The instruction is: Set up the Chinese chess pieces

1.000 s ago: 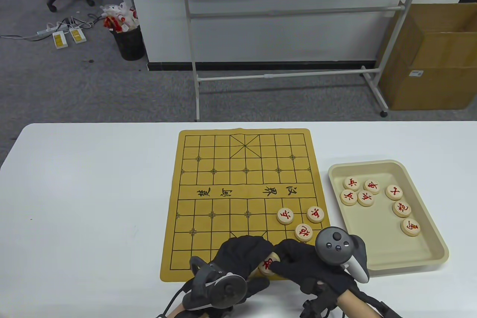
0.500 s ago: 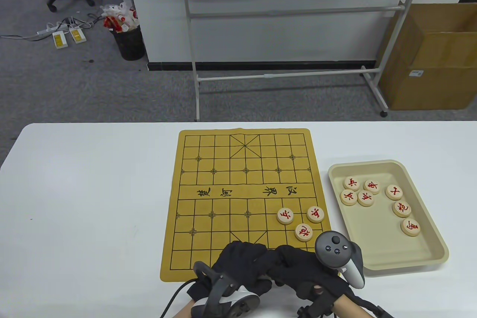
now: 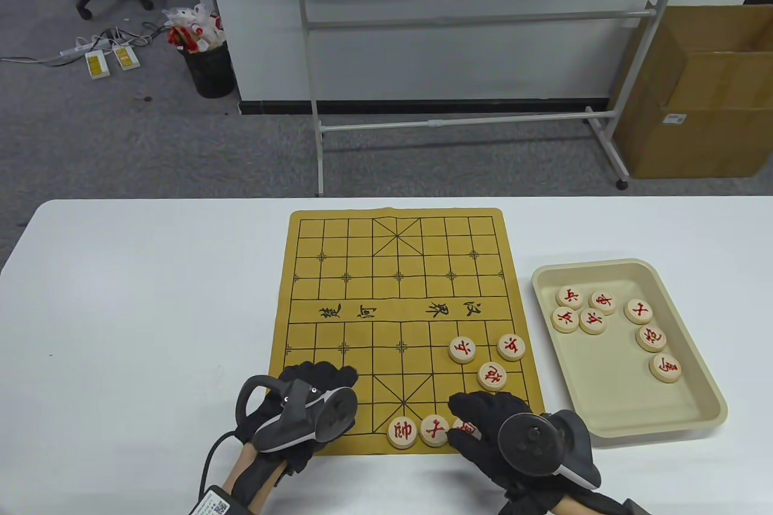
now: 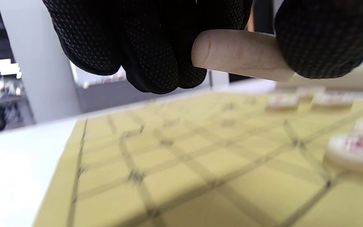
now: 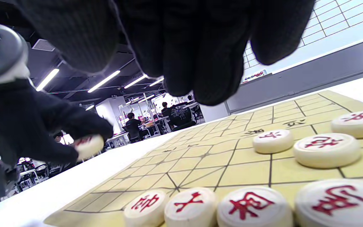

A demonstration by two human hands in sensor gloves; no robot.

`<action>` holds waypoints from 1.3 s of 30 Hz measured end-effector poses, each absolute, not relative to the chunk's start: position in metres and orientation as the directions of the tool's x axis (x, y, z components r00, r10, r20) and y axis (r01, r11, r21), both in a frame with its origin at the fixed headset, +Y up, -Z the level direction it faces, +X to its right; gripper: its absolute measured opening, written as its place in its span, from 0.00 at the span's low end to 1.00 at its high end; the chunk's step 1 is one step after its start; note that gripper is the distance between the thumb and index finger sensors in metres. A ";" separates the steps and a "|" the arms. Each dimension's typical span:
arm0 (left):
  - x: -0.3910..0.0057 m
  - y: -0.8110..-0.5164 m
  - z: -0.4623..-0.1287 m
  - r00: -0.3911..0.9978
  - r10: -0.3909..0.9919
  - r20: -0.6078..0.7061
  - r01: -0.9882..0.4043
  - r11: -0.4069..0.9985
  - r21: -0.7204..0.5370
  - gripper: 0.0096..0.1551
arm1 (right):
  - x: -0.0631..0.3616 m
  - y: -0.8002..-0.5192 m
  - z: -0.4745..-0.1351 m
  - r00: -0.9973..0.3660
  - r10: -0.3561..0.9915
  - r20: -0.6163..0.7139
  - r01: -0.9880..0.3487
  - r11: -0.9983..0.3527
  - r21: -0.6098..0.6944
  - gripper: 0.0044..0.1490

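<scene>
- White table (image 3: pixel 151 297) under me, whiteboard and office floor beyond; the yellow board (image 3: pixel 362 273) lies flat with a beige tray (image 3: pixel 700 406) just to its right.
- My left hand (image 3: pixel 302 406) pinches a wooden piece (image 4: pixel 241 55) by its rim between thumb and fingers, above the board's near-left part.
- That disc reads as light, stiff and smooth-sided, so a rim pinch suits it; squeeze too loosely and I judge it could slip.
- It's held nearly flat, slightly tilted, flat faces up and down; a round disc has no long axis, and its character's heading I can't read.
- My right hand (image 3: pixel 495 430) hovers fingers-down over the near row (image 5: pixel 206 206), gripping nothing in the wrist view.
- Seven pieces (image 3: pixel 604 316) wait in the tray.
</scene>
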State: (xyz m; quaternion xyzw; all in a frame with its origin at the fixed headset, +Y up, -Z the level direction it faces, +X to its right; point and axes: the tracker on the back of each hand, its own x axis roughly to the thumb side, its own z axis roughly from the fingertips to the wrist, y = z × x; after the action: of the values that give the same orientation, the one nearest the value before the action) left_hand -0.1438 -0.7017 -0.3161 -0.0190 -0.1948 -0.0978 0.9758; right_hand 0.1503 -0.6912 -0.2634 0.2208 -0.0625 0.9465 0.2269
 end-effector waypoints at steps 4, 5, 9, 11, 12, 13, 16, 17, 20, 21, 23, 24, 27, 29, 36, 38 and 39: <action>-0.144 -0.720 -0.324 0.907 -0.152 0.393 0.218 0.968 -0.128 0.46 | 0.154 -0.691 -0.264 -0.800 0.410 0.437 -0.464 -0.886 -0.017 0.38; -0.143 -0.723 -0.325 0.905 -0.135 0.404 0.204 0.970 -0.133 0.46 | 0.154 -0.690 -0.264 -0.801 0.409 0.437 -0.463 -0.886 -0.019 0.38; -0.136 -0.726 -0.323 0.892 -0.180 0.416 0.267 0.950 -0.163 0.46 | 0.155 -0.690 -0.263 -0.802 0.405 0.439 -0.462 -0.887 -0.025 0.38; -0.134 -0.725 -0.321 0.883 -0.207 0.420 0.291 0.946 -0.146 0.46 | 0.155 -0.690 -0.263 -0.804 0.402 0.438 -0.458 -0.889 -0.026 0.37; -0.134 -0.725 -0.321 0.885 -0.199 0.422 0.283 0.948 -0.148 0.46 | 0.155 -0.690 -0.263 -0.805 0.401 0.438 -0.457 -0.889 -0.024 0.37; -0.134 -0.727 -0.321 0.885 -0.188 0.425 0.273 0.950 -0.150 0.46 | 0.155 -0.690 -0.263 -0.805 0.401 0.437 -0.456 -0.890 -0.023 0.37; -0.133 -0.731 -0.322 0.883 -0.188 0.430 0.273 0.951 -0.145 0.46 | 0.155 -0.689 -0.264 -0.807 0.400 0.434 -0.452 -0.892 -0.020 0.37; -0.132 -0.733 -0.322 0.881 -0.194 0.432 0.282 0.947 -0.151 0.46 | 0.155 -0.689 -0.264 -0.808 0.400 0.433 -0.451 -0.892 -0.018 0.37; -0.129 -0.739 -0.323 0.876 -0.198 0.440 0.291 0.944 -0.156 0.46 | 0.156 -0.689 -0.264 -0.810 0.399 0.430 -0.451 -0.892 -0.020 0.37; -0.127 -0.741 -0.324 0.872 -0.193 0.449 0.287 0.946 -0.151 0.46 | 0.156 -0.689 -0.264 -0.811 0.398 0.429 -0.449 -0.893 -0.020 0.37; -0.125 -0.745 -0.325 0.869 -0.194 0.455 0.294 0.943 -0.159 0.46 | 0.156 -0.689 -0.264 -0.812 0.398 0.428 -0.448 -0.894 -0.020 0.37; -0.124 -0.747 -0.325 0.866 -0.200 0.459 0.301 0.940 -0.158 0.46 | 0.156 -0.689 -0.264 -0.812 0.398 0.428 -0.448 -0.894 -0.019 0.37; -0.120 -0.752 -0.325 0.855 -0.229 0.466 0.334 0.930 -0.155 0.47 | 0.156 -0.689 -0.264 -0.813 0.397 0.427 -0.446 -0.895 -0.018 0.37; -0.120 -0.752 -0.324 0.855 -0.238 0.460 0.340 0.928 -0.152 0.45 | 0.156 -0.689 -0.264 -0.813 0.396 0.427 -0.445 -0.896 -0.016 0.37; -0.119 -0.753 -0.322 0.848 -0.278 0.452 0.385 0.908 -0.163 0.44 | 0.155 -0.690 -0.264 -0.812 0.393 0.431 -0.439 -0.898 -0.010 0.37; -0.118 -0.750 -0.321 0.849 -0.281 0.448 0.388 0.907 -0.166 0.46 | 0.155 -0.690 -0.264 -0.813 0.392 0.431 -0.438 -0.899 -0.009 0.38; -0.119 -0.745 -0.321 0.854 -0.278 0.440 0.374 0.915 -0.148 0.47 | 0.155 -0.690 -0.264 -0.813 0.391 0.431 -0.437 -0.899 -0.009 0.38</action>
State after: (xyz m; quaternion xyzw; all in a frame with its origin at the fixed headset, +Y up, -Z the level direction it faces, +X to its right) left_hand -0.1187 -0.7449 -0.3205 -0.1148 -0.2097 -0.1706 0.9559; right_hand 0.1545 -0.6898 -0.2644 0.2146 -0.0538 0.9506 0.2177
